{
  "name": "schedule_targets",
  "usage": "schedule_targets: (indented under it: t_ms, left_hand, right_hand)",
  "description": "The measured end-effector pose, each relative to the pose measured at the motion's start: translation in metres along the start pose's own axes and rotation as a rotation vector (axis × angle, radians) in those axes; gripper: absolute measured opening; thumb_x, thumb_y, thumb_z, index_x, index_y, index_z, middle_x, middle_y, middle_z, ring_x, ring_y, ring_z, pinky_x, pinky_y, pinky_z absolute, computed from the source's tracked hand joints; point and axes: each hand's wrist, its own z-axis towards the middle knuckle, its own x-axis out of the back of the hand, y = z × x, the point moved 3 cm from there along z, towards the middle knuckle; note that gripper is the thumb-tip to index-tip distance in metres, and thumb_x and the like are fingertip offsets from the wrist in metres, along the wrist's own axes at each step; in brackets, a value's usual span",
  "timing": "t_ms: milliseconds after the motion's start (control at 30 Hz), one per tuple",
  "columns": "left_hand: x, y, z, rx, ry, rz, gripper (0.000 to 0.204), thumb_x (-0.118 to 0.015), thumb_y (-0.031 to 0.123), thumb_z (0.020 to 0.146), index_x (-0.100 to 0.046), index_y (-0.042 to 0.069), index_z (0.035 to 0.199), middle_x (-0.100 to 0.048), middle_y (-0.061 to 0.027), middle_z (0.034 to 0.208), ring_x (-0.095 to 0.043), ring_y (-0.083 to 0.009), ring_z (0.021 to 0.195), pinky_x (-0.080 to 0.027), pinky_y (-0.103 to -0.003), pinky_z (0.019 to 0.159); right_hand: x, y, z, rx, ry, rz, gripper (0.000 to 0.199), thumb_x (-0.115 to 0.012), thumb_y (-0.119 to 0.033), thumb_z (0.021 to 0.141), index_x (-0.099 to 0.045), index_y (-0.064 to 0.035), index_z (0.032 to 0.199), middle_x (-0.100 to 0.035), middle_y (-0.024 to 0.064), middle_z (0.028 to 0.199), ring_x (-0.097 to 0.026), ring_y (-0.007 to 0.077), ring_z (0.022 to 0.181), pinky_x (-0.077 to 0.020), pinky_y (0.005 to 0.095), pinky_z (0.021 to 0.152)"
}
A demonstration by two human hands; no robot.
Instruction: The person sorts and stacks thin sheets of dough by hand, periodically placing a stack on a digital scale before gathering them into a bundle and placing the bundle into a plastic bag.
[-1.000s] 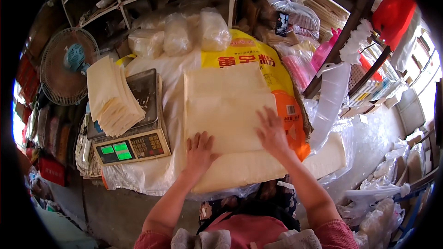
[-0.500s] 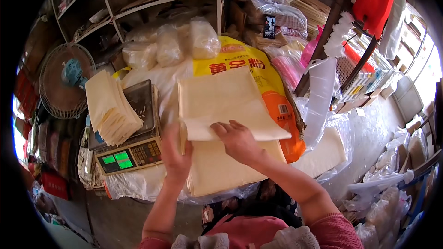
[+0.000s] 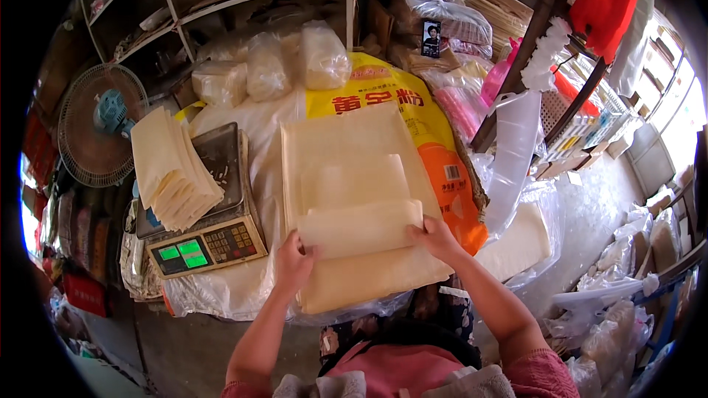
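We note left hand [image 3: 295, 258] and right hand [image 3: 436, 239] at opposite ends of folded cream sheet [image 3: 361, 228], both sets of fingers clamped on it | sheet over stack of larger cream sheets [image 3: 376, 280] | left: scale [image 3: 240, 242], green display [image 3: 193, 253] lit, folded bundle [image 3: 177, 177] on top | far side: yellow-orange sack [image 3: 435, 133], then clear-wrapped packs [image 3: 326, 57]

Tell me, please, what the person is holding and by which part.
A folded pale sheet, held at both ends: the left hand pinches its left end, the right hand its right.
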Motion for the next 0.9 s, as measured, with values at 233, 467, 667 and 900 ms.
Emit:
schedule_targets:
  t_ms: [233, 467, 667, 900]
  left_hand:
    - [-0.038, 0.037, 0.0, -0.548, 0.095, 0.882, 0.083, -0.081, 0.036, 0.071, -0.046, 0.005, 0.14, -0.035, -0.021, 0.148, -0.036, -0.0425, 0.136, -0.027, -0.052, 0.113]
    - [-0.004, 0.019, 0.028, -0.743, 0.038, 0.979, 0.075, -0.082, 0.035, 0.07, -0.052, 0.004, 0.132, -0.056, -0.0185, 0.13, -0.052, -0.0347, 0.124, -0.036, -0.047, 0.108]
    - [0.023, 0.048, 0.036, -0.061, -0.056, 0.156, 0.063, -0.083, 0.025, 0.072, -0.054, 0.003, 0.123, -0.072, -0.0106, 0.086, -0.07, -0.0258, 0.078, -0.045, -0.044, 0.097]
    - [-0.03, 0.029, 0.095, -0.426, 0.323, 0.685, 0.075, -0.065, 0.048, 0.088, -0.041, 0.004, 0.143, -0.041, -0.0198, 0.145, -0.036, -0.0325, 0.137, -0.028, -0.044, 0.113]
  right_hand:
    - [-0.01, -0.008, 0.02, 0.203, 0.256, -0.365, 0.07, -0.074, -0.029, 0.081, -0.043, -0.0064, 0.139, -0.061, 0.0189, 0.124, -0.058, 0.0352, 0.116, -0.046, 0.0413, 0.097]
    - [0.003, -0.037, 0.011, 0.638, -0.043, -0.966, 0.081, -0.075, -0.032, 0.078, -0.037, -0.0139, 0.147, -0.03, 0.014, 0.155, -0.027, 0.0328, 0.143, -0.0294, 0.0488, 0.113]
    - [0.035, -0.018, 0.023, 0.378, -0.035, -0.383, 0.051, -0.069, -0.04, 0.084, -0.061, -0.0057, 0.121, -0.063, 0.0168, 0.114, -0.061, 0.03, 0.107, -0.0478, 0.0388, 0.09]
    - [0.017, -0.037, 0.067, 0.059, 0.301, -0.56, 0.043, -0.06, -0.04, 0.092, -0.058, -0.0072, 0.118, -0.065, 0.0171, 0.104, -0.062, 0.0357, 0.099, -0.0489, 0.0451, 0.084]
